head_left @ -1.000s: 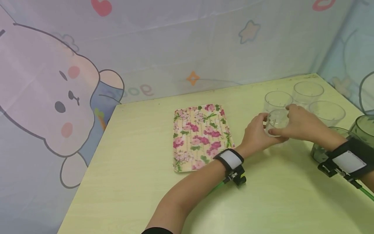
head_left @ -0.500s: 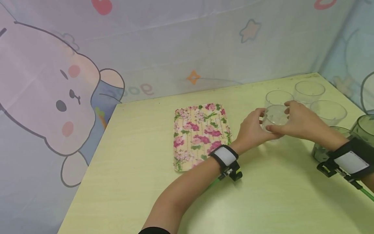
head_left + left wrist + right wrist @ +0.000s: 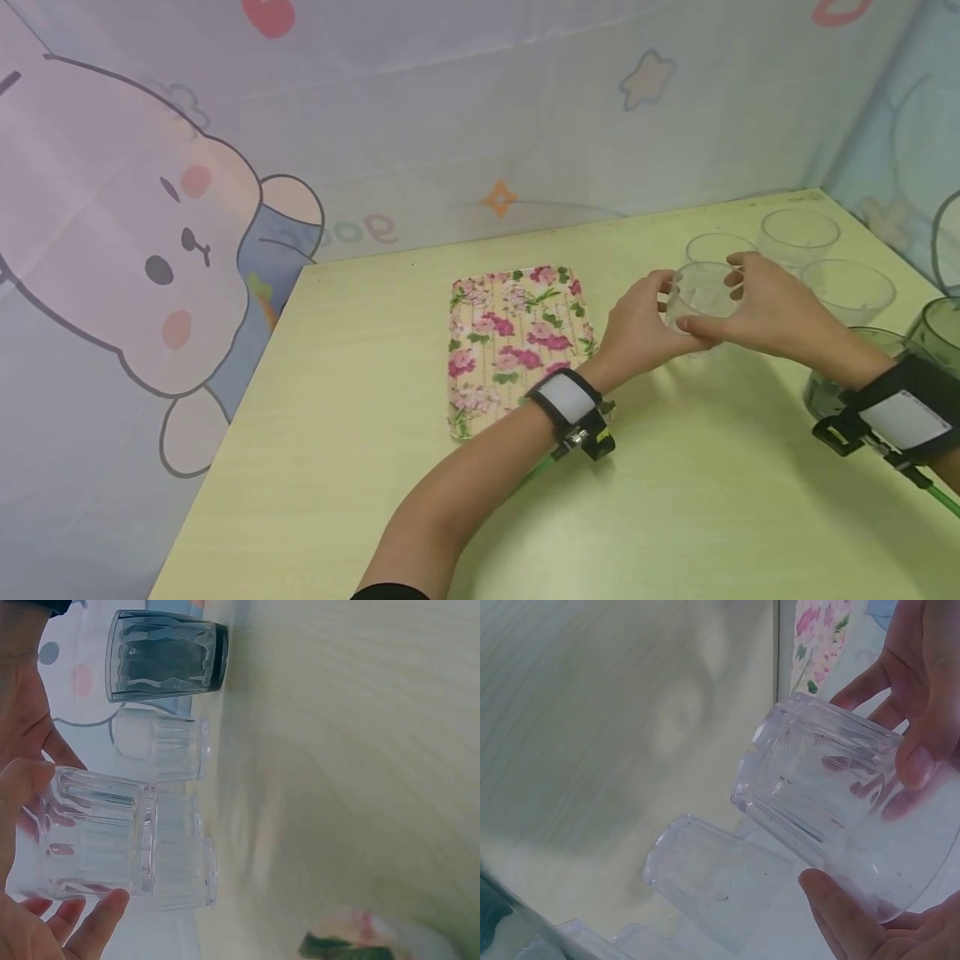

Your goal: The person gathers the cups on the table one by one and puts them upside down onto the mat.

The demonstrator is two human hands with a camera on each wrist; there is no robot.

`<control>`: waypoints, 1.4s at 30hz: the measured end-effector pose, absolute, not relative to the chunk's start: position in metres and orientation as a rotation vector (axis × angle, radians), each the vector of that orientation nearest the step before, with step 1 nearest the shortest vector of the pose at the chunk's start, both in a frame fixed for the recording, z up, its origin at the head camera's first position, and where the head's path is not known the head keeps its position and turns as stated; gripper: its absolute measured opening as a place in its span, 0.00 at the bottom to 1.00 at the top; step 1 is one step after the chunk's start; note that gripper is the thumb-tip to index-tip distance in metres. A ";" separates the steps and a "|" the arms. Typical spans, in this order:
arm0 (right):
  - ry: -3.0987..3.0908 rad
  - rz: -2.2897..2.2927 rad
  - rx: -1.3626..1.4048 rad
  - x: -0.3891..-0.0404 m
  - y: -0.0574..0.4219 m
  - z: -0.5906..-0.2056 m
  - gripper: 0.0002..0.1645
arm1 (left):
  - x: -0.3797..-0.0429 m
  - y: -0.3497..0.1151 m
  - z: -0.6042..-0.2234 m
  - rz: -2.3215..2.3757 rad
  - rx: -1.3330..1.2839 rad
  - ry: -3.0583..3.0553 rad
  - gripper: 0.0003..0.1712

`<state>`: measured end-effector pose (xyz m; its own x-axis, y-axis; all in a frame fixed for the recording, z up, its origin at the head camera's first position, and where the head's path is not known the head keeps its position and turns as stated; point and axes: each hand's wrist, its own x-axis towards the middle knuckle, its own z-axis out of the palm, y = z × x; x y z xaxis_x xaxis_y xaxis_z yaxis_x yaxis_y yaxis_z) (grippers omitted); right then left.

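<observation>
Cartoon-printed cloth hangs behind a pale tabletop that carries a floral tray. Just right of the tray, the left hand and right hand share a grip on one clear glass, fingers curved around its sides, above the tabletop. Farther right of the tray stand three more clear tumblers and two dark tumblers.

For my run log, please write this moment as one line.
left hand: holds clear glass | right hand: holds same glass | glass: above table | flowered tray: left of glass
</observation>
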<state>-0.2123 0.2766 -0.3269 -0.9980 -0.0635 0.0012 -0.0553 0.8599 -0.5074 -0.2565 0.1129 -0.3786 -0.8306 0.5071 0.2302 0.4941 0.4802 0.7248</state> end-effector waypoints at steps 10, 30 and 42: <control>3.032 -0.941 -0.091 -0.213 0.272 -0.323 0.69 | -0.261 0.104 -0.367 1.346 0.947 2.708 0.43; 3.075 -1.216 -0.202 -0.200 0.253 -0.316 0.61 | -0.265 0.073 -0.343 1.366 0.922 2.664 0.46; 3.061 -1.323 -0.240 -0.193 0.243 -0.310 0.59 | -0.261 0.059 -0.335 1.439 0.913 2.619 0.47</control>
